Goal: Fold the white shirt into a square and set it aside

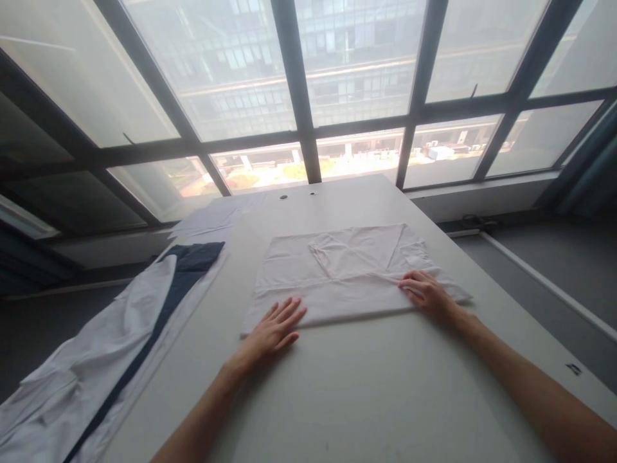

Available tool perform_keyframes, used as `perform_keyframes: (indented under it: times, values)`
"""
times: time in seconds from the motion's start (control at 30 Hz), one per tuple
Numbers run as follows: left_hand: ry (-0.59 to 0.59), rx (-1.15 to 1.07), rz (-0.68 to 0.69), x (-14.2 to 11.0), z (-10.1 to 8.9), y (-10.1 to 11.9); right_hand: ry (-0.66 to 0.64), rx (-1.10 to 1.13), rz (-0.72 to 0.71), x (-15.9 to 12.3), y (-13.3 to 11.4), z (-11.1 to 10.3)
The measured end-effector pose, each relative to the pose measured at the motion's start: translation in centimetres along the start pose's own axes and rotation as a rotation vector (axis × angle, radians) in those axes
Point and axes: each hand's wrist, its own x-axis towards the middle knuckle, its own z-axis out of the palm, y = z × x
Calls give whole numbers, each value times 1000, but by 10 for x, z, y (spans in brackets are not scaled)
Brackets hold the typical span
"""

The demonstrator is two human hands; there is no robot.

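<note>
A white garment (347,270) lies folded flat into a rectangle on the pale table (366,386), its collar showing near the middle. My left hand (276,326) rests palm down with fingers spread on the garment's near left edge. My right hand (424,292) lies flat on the near right part of the fabric, fingers pointing left. Neither hand grips anything.
A pile of white and navy cloth (110,341) hangs over the table's left edge. More pale cloth (212,218) lies at the far left corner. Large windows with dark frames (299,83) stand behind the table. Two small holes (283,197) mark the far tabletop.
</note>
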Motion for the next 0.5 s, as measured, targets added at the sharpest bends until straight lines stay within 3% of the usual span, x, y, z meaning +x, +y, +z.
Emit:
perform_keyframes:
  times: [0.2, 0.5]
  values:
    - [-19, 45, 33, -18, -4, 25, -52, -34, 2, -13, -10, -7]
    - [-38, 49, 37, -84, -9, 96, -111, 37, -51, -82, -44, -27]
